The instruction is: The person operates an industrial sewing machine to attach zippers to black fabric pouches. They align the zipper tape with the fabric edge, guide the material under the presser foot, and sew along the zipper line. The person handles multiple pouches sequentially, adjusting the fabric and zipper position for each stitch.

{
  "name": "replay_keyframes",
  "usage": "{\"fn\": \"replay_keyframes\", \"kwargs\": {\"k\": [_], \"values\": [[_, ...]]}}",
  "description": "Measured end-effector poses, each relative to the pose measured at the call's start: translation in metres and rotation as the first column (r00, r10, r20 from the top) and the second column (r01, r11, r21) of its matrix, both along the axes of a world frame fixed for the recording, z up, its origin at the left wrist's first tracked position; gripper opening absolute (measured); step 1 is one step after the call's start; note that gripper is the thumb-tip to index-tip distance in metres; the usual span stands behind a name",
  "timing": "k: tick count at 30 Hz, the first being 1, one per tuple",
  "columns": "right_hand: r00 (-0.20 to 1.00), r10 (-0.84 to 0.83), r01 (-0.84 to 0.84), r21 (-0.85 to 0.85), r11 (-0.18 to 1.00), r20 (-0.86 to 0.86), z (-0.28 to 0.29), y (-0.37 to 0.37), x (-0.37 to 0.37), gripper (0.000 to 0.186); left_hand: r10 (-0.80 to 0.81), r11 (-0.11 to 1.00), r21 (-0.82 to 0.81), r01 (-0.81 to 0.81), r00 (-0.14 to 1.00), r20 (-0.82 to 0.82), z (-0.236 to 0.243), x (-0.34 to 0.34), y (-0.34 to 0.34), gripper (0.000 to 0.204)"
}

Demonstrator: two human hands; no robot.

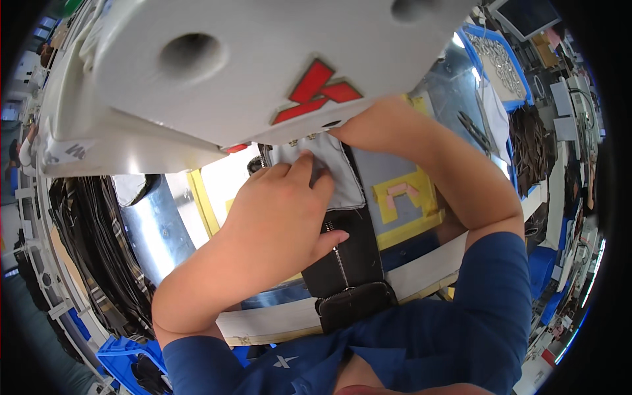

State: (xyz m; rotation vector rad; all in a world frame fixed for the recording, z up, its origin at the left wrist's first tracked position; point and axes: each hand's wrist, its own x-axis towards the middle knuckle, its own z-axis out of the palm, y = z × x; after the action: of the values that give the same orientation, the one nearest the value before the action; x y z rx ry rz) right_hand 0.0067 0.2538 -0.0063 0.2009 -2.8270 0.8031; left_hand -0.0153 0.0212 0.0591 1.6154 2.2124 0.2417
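Closest to me are the blue sleeves, and just past them a black zippered piece [347, 263] hangs over the pale front edge of the sewing table [276, 319], its zipper running up the middle. My left hand [276, 224] lies flat on it, palm down, fingers together and stretched forward, with the fingertips pressing on a light grey fabric panel [336, 174] that tops the black piece (nothing is gripped, just held down). My right forearm comes in from the right, and the right hand [368, 125] sits at the far end of the grey panel, mostly tucked under the white sewing machine head [250, 59], so I cannot tell how its fingers are set. Just right of the black piece I see yellow tape marks [405, 207] on the table surface. Farther left lies a heap of dark leather pieces [99, 243]; farther right stands a blue tray [500, 62].
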Motion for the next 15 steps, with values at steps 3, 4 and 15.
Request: {"fn": "replay_keyframes", "kwargs": {"k": [3, 4, 15], "values": [[0.999, -0.030, 0.029, 0.037, 0.999, 0.032, 0.003, 0.002, 0.005, 0.022, 0.003, 1.000, -0.029, -0.002, 0.999, 0.035, 0.004, -0.002, 0.001, 0.069], [0.999, -0.029, 0.028, 0.037, 0.999, 0.031, 0.003, 0.003, 0.008, 0.023, 0.001, 0.999, -0.042, 0.001, 0.999, 0.052, 0.005, -0.003, 0.002, 0.069], [0.999, -0.008, 0.006, 0.050, 0.999, 0.042, 0.009, -0.004, 0.006, 0.033, -0.018, 0.999, 0.040, 0.019, 0.999, -0.028, -0.002, 0.000, -0.003, 0.058]]}}
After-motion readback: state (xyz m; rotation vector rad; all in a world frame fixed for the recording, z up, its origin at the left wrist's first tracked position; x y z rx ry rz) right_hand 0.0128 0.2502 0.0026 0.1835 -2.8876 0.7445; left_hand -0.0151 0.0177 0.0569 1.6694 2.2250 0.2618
